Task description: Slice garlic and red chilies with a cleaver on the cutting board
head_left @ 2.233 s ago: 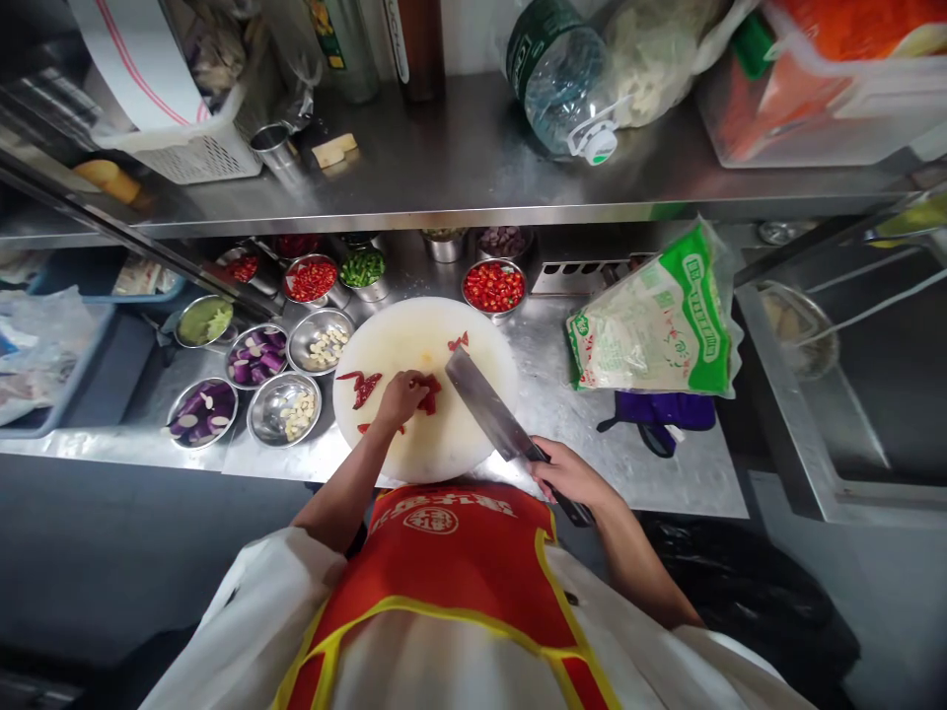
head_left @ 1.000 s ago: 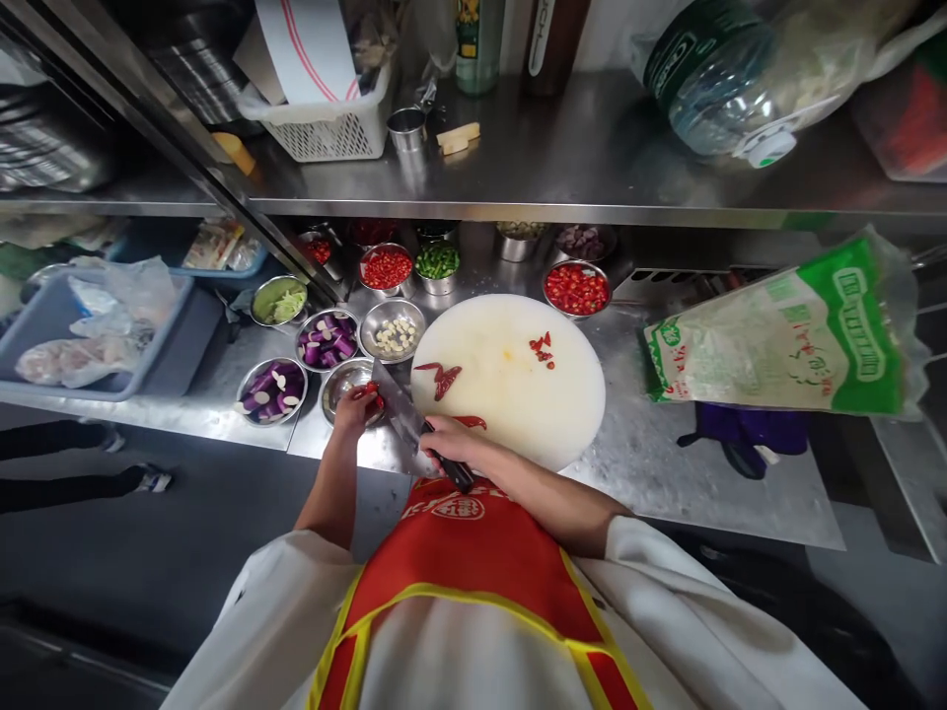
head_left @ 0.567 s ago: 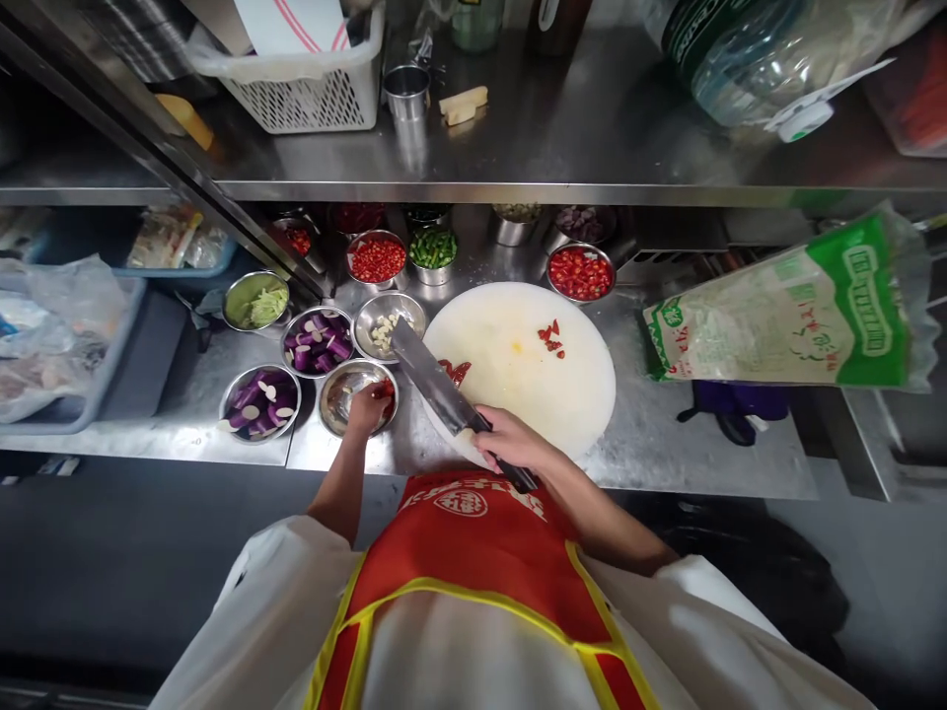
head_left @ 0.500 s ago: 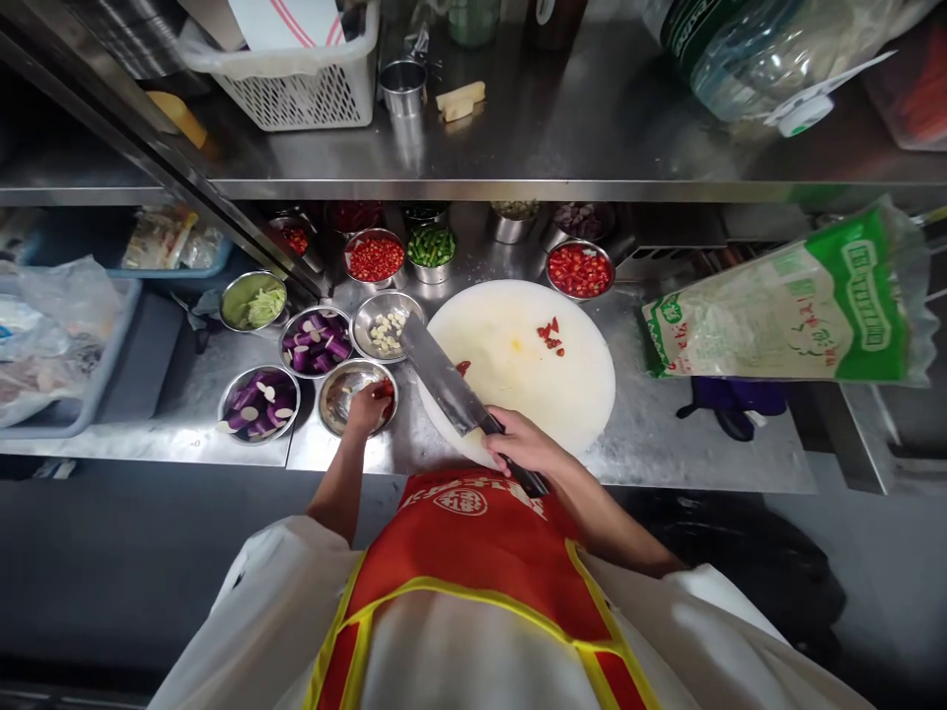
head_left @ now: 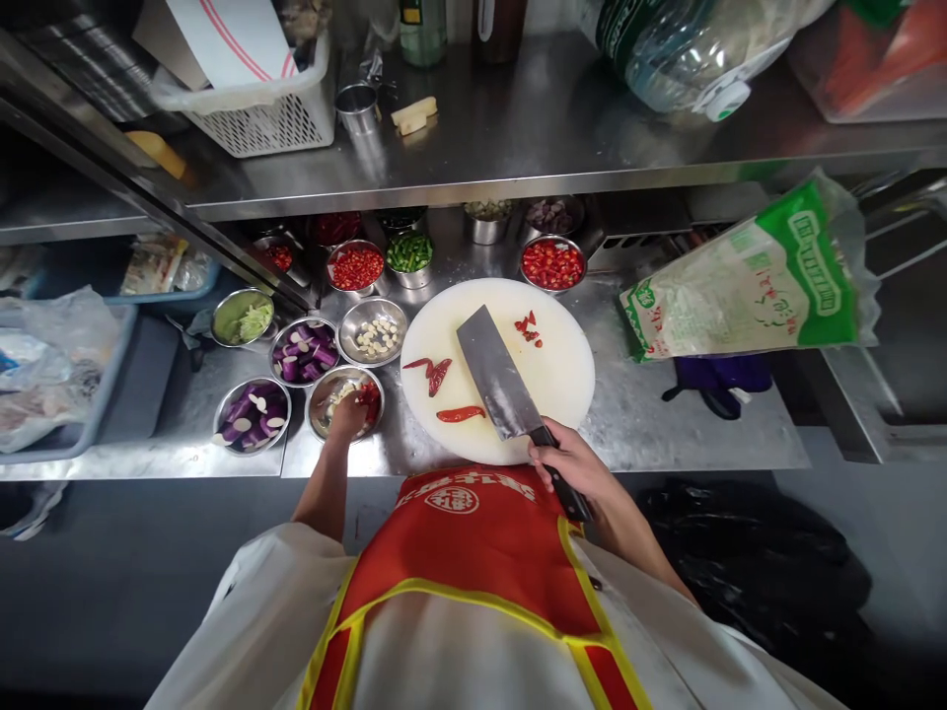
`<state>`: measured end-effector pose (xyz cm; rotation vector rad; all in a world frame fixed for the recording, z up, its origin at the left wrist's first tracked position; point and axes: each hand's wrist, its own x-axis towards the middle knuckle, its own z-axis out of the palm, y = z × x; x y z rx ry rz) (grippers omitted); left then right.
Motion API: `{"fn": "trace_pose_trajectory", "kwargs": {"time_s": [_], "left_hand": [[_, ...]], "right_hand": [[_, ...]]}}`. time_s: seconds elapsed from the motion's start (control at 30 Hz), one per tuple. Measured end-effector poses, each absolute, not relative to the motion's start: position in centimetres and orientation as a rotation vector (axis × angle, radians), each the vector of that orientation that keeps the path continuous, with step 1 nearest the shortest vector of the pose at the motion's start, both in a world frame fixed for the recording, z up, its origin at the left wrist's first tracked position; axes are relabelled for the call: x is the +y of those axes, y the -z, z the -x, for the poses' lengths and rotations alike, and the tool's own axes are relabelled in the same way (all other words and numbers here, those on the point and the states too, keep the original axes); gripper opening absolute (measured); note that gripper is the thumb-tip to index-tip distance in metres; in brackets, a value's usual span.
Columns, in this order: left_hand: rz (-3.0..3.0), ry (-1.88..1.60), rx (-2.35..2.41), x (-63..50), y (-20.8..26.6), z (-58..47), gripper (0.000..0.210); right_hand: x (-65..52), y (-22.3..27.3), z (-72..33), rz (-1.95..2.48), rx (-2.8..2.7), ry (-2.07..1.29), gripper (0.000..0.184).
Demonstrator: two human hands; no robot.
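Observation:
My right hand [head_left: 573,463] is wrapped round the black handle of a cleaver [head_left: 499,375], its broad blade over the round white cutting board [head_left: 569,394]. Left of the blade lie a whole red chili [head_left: 460,414] and other red chili pieces [head_left: 439,377]. Small chopped chili bits [head_left: 528,326] sit on the far right of the blade. My left hand [head_left: 347,416] reaches down into a steel bowl [head_left: 316,419] with pale and red pieces in it. Its fingertips are hidden, so their grip cannot be made out. Just behind stands a bowl of garlic pieces [head_left: 377,335].
Two bowls of cut eggplant [head_left: 305,352] stand left, near a bowl of pale green slices [head_left: 255,320]. Cups of chopped red chili [head_left: 553,264] and green pepper [head_left: 409,252] line the back under a steel shelf [head_left: 480,148]. A green-and-white bag [head_left: 747,276] lies right.
The cleaver has swung right, from the board's left edge to over its middle, uncovering chilies on the left. My left hand has gone lower into the bowl, where pale pieces now show.

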<state>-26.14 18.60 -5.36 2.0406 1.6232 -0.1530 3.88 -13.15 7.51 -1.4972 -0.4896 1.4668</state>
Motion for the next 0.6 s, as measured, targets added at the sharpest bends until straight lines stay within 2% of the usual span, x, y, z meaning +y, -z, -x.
{"fn": "trace_pose_trajectory", "kwargs": {"time_s": [0.2,0.33,0.43,0.53,0.6], "left_hand": [[-2.042,0.118,1.726,18.0,3.3,25.3,0.041],[-2.120,-0.181,1.797,15.9,1.4,22.5,0.030],[-2.288,-0.393,1.409,12.5,0.3,19.5,0.028],[-2.448,-0.207,0.855,8.4,-0.1,16.5,0.024],[-2.543,-0.053,0.722,6.2,-0.1,14.7,0.020]], "right_hand": [[-15.4,-7.3,-5.4,1.514,-0.497,-1.429,0.019],[-16.8,-5.6,-6.3,1.643,-0.616,-1.443,0.015],[-17.6,-4.0,-6.5,1.690,-0.669,-1.435,0.015],[-17.9,-3.1,-6.4,1.684,-0.671,-1.424,0.018],[-17.9,-2.9,-6.4,1.684,-0.669,-1.435,0.022]]}}
